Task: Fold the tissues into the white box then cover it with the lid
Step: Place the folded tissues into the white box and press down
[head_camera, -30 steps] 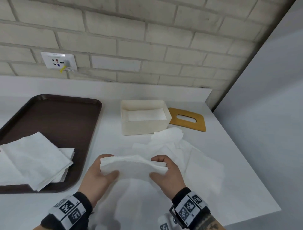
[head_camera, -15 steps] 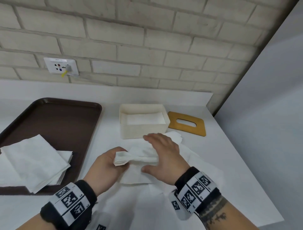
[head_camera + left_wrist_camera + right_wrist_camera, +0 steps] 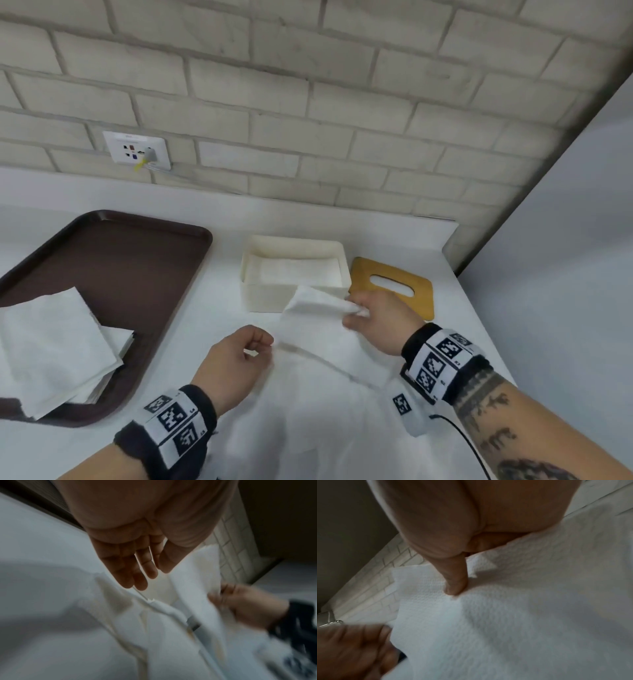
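The white box (image 3: 260,298) stands open at the back of the counter with a flat tissue (image 3: 298,270) inside. A wooden lid (image 3: 394,274) with a slot lies to the right of the box. My right hand (image 3: 358,310) pinches a folded tissue (image 3: 315,303) by its right end, just in front of the box's front wall. In the right wrist view a finger (image 3: 455,580) presses into that tissue (image 3: 488,615). My left hand (image 3: 257,344) hovers loosely curled over the loose tissues (image 3: 325,394) and holds nothing; its fingers (image 3: 137,568) hang relaxed.
A brown tray (image 3: 130,260) on the left carries a stack of unfolded tissues (image 3: 54,346). Several loose tissues cover the counter in front of me. A brick wall with a socket (image 3: 137,150) runs behind, and a grey panel closes the right side.
The right hand has carried the folded tissue up and to the right, to the box's front. The left hand has let go of the tissue and stays back.
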Demonstrator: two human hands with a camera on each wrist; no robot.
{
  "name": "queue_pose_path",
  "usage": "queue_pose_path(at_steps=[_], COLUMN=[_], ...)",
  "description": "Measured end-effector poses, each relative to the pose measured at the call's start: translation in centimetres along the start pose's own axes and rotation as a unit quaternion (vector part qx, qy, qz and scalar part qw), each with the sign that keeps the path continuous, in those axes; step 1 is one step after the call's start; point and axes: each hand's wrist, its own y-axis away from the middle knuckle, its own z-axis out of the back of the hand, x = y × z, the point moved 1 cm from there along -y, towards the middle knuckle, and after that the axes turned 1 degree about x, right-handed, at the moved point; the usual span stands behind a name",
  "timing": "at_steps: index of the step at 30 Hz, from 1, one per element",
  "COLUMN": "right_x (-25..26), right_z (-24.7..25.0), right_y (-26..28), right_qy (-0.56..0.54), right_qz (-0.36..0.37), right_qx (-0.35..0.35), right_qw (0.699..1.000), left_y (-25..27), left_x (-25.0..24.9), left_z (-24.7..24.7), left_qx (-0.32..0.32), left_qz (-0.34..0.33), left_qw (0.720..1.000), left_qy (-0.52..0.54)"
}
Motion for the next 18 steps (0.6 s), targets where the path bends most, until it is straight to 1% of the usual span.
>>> queue_pose_path(at_steps=[4, 6, 8, 11, 14, 18], right_x=[1.8, 3.4, 5.3, 7.7, 8.5, 8.4], right_z=[5.2, 6.7, 7.3, 6.5, 4.2, 1.8], right_y=[-4.8, -7.8, -10.8, -14.4, -17.1, -19.5], right_qy=[0.049, 0.096, 0.158, 0.237, 0.286, 0.329], right_qz=[0.039, 0.072, 0.092, 0.094, 0.084, 0.058], right_qx=[-0.034, -0.037, -0.018, 0.021, 0.069, 0.128], right_qw=[0.997, 0.992, 0.983, 0.967, 0.952, 0.934], left_y=[-0.9, -1.4, -1.9, -2.1, -2.2, -2.7], left_x=[0.1, 0.3, 0.7, 1.1, 1.6, 2.5], left_z=[-2.4, -3.5, -4.3, -5.0, -4.9, -4.0], left_qx=[0.079, 0.103, 0.115, 0.142, 0.138, 0.127], left_qz=[-0.001, -0.010, -0.033, -0.027, -0.035, -0.047], left_qw=[0.992, 0.975, 0.960, 0.953, 0.953, 0.957], left_qy=[-0.098, -0.196, -0.253, -0.266, -0.268, -0.258])
